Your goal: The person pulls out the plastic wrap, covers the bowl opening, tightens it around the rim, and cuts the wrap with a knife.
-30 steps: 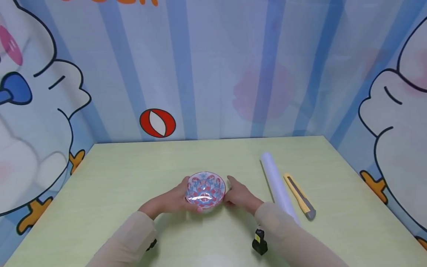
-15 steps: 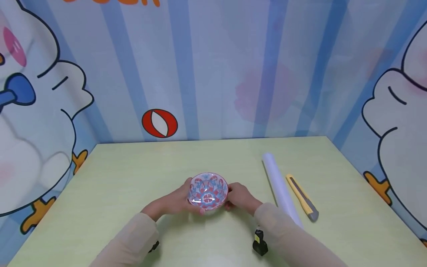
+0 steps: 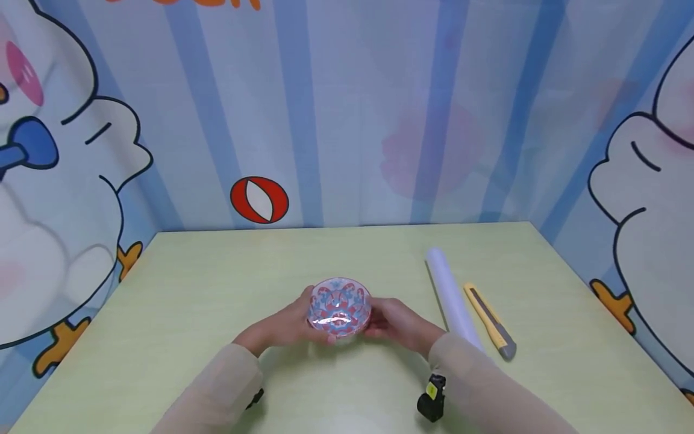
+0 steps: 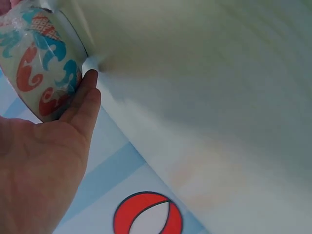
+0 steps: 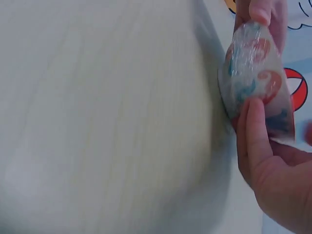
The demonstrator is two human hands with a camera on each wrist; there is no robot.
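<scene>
A small bowl (image 3: 340,307) with a red and blue pattern is held up between both hands, its inside facing the head camera. Clear plastic film clings to it, bunched on the outer side in the right wrist view (image 5: 253,48). My left hand (image 3: 287,322) grips the bowl's left side, thumb at the near edge and fingers (image 4: 87,105) along the outer wall. On the right side, my right hand (image 3: 401,322) holds the bowl, its fingers (image 5: 256,129) laid against the filmed wall. The bowl's underside is hidden in the head view.
Right of the hands, a pale purple roll (image 3: 450,289) lies on the light green table (image 3: 217,271). Beside it is a yellow utility knife (image 3: 490,322) with a grey end. A blue striped cartoon backdrop (image 3: 347,120) encloses the table's back and sides.
The right hand's index finger, raised off the rim a second ago, has come in against the bowl. The bowl tipped toward the camera, then partly back. The left hand keeps its grip.
</scene>
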